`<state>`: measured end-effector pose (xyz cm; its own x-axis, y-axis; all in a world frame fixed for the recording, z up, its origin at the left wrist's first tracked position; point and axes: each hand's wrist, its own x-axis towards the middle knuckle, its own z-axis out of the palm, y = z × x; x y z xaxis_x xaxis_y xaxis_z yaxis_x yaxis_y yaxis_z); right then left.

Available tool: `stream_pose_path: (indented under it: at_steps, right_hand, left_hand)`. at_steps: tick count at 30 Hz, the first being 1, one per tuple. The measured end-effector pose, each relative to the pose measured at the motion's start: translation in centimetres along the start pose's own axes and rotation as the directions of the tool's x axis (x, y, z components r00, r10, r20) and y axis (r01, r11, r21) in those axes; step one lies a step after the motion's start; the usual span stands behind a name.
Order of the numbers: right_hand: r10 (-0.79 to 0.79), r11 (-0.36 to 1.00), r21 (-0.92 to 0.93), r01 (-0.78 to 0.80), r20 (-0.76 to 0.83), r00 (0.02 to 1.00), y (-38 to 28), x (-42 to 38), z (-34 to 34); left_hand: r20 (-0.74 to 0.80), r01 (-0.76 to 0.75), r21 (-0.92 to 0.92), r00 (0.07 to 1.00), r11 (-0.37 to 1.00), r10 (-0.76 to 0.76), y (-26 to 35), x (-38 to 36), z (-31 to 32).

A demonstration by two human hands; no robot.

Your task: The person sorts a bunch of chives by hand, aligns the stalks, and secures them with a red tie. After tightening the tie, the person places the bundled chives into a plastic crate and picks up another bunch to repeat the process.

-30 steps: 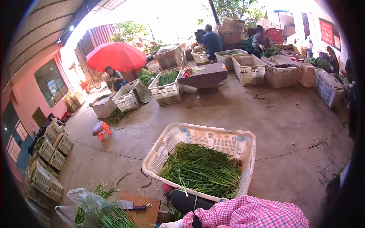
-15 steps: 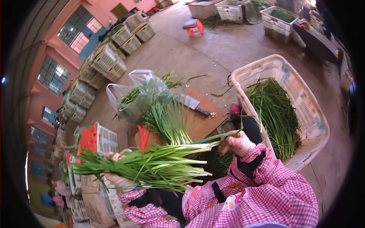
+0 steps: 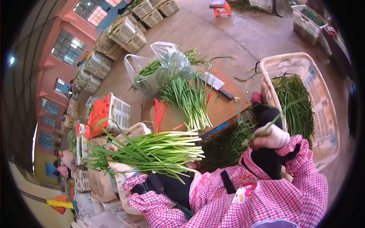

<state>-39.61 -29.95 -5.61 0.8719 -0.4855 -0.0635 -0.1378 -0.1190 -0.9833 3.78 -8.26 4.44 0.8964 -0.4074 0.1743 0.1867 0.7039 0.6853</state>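
Note:
My left hand is wrapped round a large bunch of green stalks, their pale ends pointing right. My right hand, in a light glove or wrap, is closed round a thin green leaf, at the right above my lap. Another bunch of stalks lies on the brown board, beside a cleaver with a dark handle. Red strips lie to the left of that bunch. A clear plastic bag with greens in it stands behind.
A large white basket of greens stands at the right. Loose greens lie low between my knees. Stacked crates line the left, with a crate under red cloth nearer. A stool is at the back.
My right hand has moved right, away from the bunch, with a leaf in it. The bunch in my left hand stays held. The view has shifted, so the board and baskets appear elsewhere.

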Motion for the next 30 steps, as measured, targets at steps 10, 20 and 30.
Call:
stream_pose_path:
  at_steps: [10, 20, 30]
  right_hand:
    - [-0.083, 0.889, -0.411, 0.200, 0.287, 0.954, -4.6, 3.7, 5.6]
    - [0.135, 0.616, 0.698, -0.366, 0.364, 0.922, 0.2, 10.2, 16.8]
    - [0.357, 0.355, 0.812, -0.464, 0.341, 0.870, 2.5, 12.8, 20.9]
  left_hand:
    - [-0.285, -0.052, 0.114, 0.955, 0.992, 0.083, 1.1, 1.2, -5.8]
    - [-0.253, 0.036, 0.134, 0.967, 0.990, -0.001, 0.3, -1.9, -0.2]
    - [-0.286, -0.155, 0.224, 0.933, 0.962, 0.217, -0.9, -4.9, 3.6]
